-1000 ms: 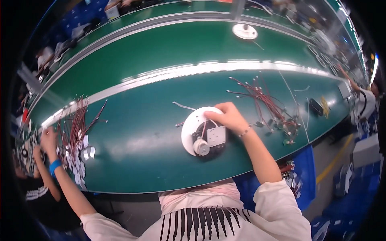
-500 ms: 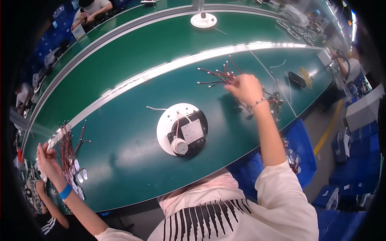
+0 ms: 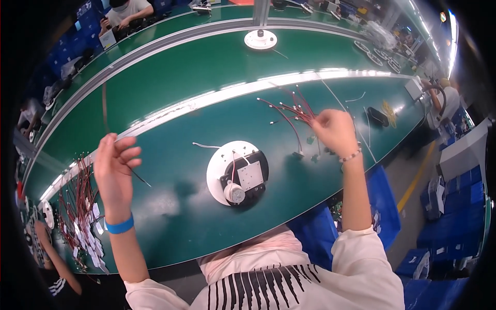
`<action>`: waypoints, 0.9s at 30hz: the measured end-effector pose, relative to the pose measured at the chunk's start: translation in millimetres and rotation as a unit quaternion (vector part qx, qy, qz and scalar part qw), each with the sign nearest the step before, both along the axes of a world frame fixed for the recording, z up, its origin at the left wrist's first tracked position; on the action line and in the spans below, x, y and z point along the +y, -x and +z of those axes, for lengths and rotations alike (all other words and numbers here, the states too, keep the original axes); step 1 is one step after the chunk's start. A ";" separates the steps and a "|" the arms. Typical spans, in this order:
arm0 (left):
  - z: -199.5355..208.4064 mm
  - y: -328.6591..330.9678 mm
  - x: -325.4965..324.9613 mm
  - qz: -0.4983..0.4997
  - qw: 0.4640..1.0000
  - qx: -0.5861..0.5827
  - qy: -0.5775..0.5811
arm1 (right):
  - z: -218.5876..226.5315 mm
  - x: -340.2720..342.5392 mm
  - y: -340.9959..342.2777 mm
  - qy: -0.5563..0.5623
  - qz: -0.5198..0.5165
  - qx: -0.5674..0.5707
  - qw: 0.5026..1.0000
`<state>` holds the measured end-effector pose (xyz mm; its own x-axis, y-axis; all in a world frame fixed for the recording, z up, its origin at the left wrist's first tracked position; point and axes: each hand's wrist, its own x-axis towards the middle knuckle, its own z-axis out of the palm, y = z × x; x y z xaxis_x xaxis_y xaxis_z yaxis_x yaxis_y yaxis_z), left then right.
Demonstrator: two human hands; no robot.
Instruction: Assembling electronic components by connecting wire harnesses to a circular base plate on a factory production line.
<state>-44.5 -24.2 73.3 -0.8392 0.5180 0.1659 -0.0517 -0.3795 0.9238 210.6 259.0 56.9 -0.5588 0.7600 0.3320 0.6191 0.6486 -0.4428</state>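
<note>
My left hand, with a blue wristband, is raised left of centre, its fingers curled around a thin dark wire whose tip sticks out below. A brownish strip rises above its fingertips, perhaps the same wire. My right hand, wearing a beaded bracelet, pinches a bunch of red-and-black wires with small white connectors; some hang down to small boards. Between the hands lies a round white base carrying a black frame, a pale square plate and a small round motor-like part.
A heap of tagged wires lies at the left, beside another person's arm. Across the bench rail sits another white disc. A black object and yellow cord lie right. Blue bins stand below the table edge.
My left hand has moved right and up from the wire heap, a wire now in it. My right hand has drawn the wire bunch slightly right, with small boards now dangling.
</note>
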 end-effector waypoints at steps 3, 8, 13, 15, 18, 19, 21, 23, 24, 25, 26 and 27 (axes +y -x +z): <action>3.6 -23.8 17.7 -0.120 0.991 -0.060 -0.006 | 15.4 -13.9 4.9 -0.024 0.038 0.051 0.998; -4.2 -75.1 52.3 -0.246 0.964 -0.092 -0.043 | 22.7 -97.0 41.2 -0.062 0.274 0.224 0.933; -4.9 -95.7 66.7 -0.248 0.960 -0.108 -0.071 | 15.3 -138.5 66.8 -0.013 0.311 0.313 0.897; -10.2 -94.5 64.8 -0.229 0.965 -0.094 -0.089 | 14.6 -139.1 66.3 -0.010 0.309 0.323 0.894; -16.0 -96.5 61.5 -0.201 0.973 -0.026 -0.114 | 12.3 -132.0 59.1 -0.005 0.300 0.286 0.910; -18.1 -97.8 61.4 -0.200 0.973 -0.008 -0.118 | 12.4 -129.2 57.4 0.011 0.310 0.287 0.906; -21.4 -99.7 59.0 -0.194 0.974 0.010 -0.119 | 14.0 -126.5 54.6 0.032 0.323 0.288 0.901; -21.8 -102.8 58.2 -0.188 0.974 0.022 -0.124 | 25.4 -126.2 48.4 0.264 0.326 0.273 0.866; -19.2 -105.3 57.8 -0.189 0.974 0.022 -0.124 | 29.0 -123.7 44.6 0.353 0.337 0.292 0.822; -15.1 -108.5 56.8 -0.182 0.977 0.042 -0.102 | 33.0 -121.8 41.7 0.353 0.337 0.291 0.823; -13.7 -111.7 56.9 -0.176 0.979 0.061 -0.079 | 35.7 -119.6 39.4 0.378 0.342 0.308 0.803; -15.9 -115.3 57.5 -0.182 0.980 0.056 -0.065 | 36.7 -118.8 38.4 0.403 0.347 0.325 0.782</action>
